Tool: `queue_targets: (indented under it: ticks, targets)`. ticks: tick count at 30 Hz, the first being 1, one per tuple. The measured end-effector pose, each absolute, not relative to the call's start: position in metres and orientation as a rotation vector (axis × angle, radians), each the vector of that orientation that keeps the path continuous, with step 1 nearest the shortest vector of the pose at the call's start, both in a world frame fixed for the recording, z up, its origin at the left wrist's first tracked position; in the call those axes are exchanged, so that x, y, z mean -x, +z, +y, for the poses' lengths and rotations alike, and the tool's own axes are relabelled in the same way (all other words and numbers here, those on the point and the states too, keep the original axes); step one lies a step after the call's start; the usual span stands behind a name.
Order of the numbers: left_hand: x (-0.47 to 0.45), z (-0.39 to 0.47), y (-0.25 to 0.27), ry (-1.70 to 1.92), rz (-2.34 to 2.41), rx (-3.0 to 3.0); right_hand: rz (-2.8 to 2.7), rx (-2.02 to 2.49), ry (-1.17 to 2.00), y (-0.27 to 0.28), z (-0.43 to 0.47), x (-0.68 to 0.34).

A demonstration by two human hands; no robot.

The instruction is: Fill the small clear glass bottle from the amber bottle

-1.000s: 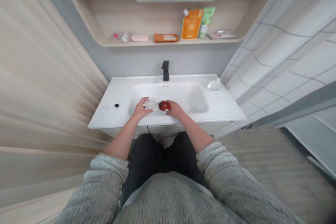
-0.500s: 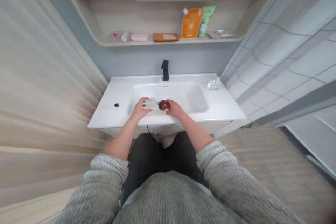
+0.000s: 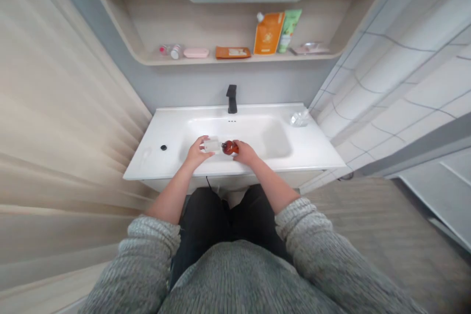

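Over the white sink basin [image 3: 253,130], my left hand [image 3: 196,152] is closed round a small clear bottle [image 3: 211,145], thumb on the near side and fingers on the far side. My right hand [image 3: 245,152] grips a reddish-brown bottle [image 3: 230,147] from its right end. That brown bottle lies tilted on its side, with its dark neck pointing left at the mouth of the clear bottle. The two necks meet or nearly meet; I cannot tell whether they touch. What is inside the clear bottle is too small to make out.
A black faucet [image 3: 231,99] stands behind the basin. On the counter are a small black cap [image 3: 164,147] at left and a clear plastic item [image 3: 300,118] at right. The shelf above holds an orange pouch [image 3: 269,33], a green tube [image 3: 290,31] and an orange packet [image 3: 232,53].
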State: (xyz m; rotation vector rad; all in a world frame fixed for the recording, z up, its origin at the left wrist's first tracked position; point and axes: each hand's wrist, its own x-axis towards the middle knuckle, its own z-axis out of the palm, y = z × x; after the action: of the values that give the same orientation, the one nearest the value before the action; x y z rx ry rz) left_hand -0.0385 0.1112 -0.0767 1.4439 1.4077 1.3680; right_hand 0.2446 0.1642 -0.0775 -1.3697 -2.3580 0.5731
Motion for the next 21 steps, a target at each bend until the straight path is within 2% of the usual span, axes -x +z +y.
queue_targets:
  ticks: [21]
  targets:
    - [0.0422,0.1127,-0.082,1.409,1.379,-1.418,-2.364,1.383,0.573,-0.075,0.1625,-0.2436]
